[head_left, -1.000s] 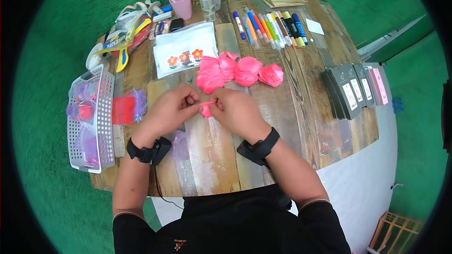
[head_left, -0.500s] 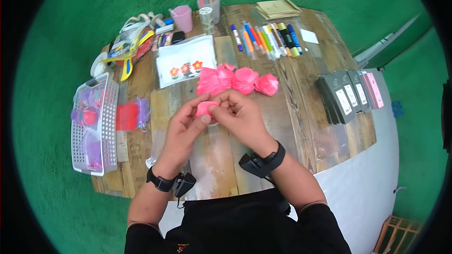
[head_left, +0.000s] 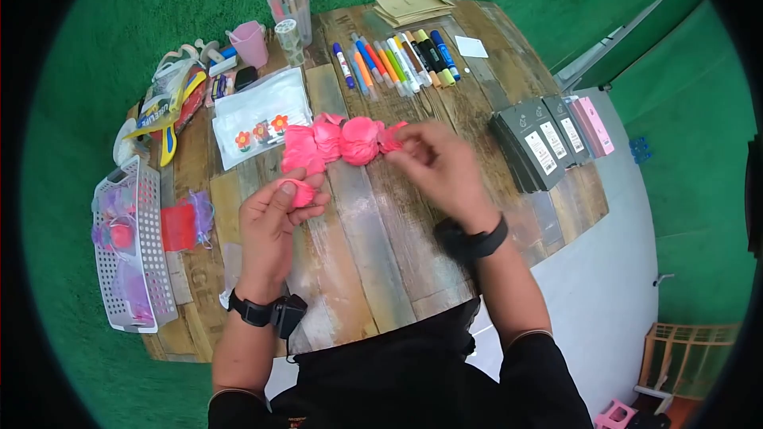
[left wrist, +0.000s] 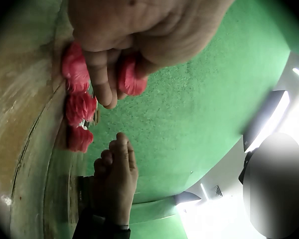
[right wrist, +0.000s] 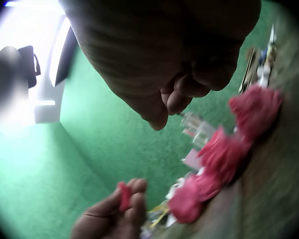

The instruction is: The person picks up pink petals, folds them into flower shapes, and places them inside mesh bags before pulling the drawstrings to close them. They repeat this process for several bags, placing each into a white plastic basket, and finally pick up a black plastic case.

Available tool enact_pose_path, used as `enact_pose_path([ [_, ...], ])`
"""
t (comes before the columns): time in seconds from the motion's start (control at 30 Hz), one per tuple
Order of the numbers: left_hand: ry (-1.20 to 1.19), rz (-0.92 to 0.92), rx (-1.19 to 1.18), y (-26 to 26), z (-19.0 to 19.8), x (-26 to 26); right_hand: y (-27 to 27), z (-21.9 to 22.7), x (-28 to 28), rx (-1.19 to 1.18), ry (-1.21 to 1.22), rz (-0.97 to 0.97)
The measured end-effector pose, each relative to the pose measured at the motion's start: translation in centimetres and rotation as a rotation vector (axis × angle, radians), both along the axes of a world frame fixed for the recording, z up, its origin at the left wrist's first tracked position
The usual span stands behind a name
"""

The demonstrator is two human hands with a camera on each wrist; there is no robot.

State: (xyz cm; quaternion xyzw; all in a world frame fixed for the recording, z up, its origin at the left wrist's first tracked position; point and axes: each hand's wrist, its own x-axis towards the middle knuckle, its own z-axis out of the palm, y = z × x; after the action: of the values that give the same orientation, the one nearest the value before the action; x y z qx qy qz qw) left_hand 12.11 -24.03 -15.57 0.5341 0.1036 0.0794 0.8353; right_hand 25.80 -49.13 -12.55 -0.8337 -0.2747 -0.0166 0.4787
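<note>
My left hand (head_left: 270, 221) pinches a small bundle of pink petals (head_left: 300, 194) above the bench (head_left: 389, 254). My right hand (head_left: 443, 168), fingers loosely bent and seemingly empty, hovers by the end stack (head_left: 389, 138) of the petal row (head_left: 360, 141). I seem to be gathering petals; next calls for a light fingertip pinch.

Petal clumps (head_left: 359, 141) on tbl (head_left: 350, 270), basket (head_left: 151, 238) to L, boxes (head_left: 532, 151) to R, markers (head_left: 401, 63) behind

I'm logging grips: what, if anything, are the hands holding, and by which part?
The left hand pinches a pink petal-like bundle, thumb over its left side in the head view, fingers behind. The right hand shows nothing held.
</note>
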Motion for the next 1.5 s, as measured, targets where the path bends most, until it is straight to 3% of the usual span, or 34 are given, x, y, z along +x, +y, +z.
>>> enact_pose_path([
  [0.03,0.016,-0.024,0.002,-0.1,-0.1,-0.1,-1.1,0.8,0.7,-0.121,0.030,-0.016],
  [0.1,0.049,-0.087,0.032,-0.4,-0.2,-0.2,-2.6,0.5,1.8,-0.305,-0.167,0.006],
  [0.37,0.110,-0.243,0.137,-1.7,-0.1,-0.7,-1.8,-1.3,2.7,-0.389,-0.200,0.091],
  [0.7,0.107,-0.260,0.181,-1.8,-0.4,-0.6,-1.5,-1.9,4.0,-0.448,-0.265,0.140],
  [1.0,0.107,-0.279,0.182,-1.7,-0.9,-0.6,-2.1,-2.1,4.8,-0.301,-0.261,0.108],
  [1.5,0.173,-0.320,0.200,-1.7,-1.1,-0.4,-3.8,-0.7,4.6,-0.025,0.080,0.161],
])
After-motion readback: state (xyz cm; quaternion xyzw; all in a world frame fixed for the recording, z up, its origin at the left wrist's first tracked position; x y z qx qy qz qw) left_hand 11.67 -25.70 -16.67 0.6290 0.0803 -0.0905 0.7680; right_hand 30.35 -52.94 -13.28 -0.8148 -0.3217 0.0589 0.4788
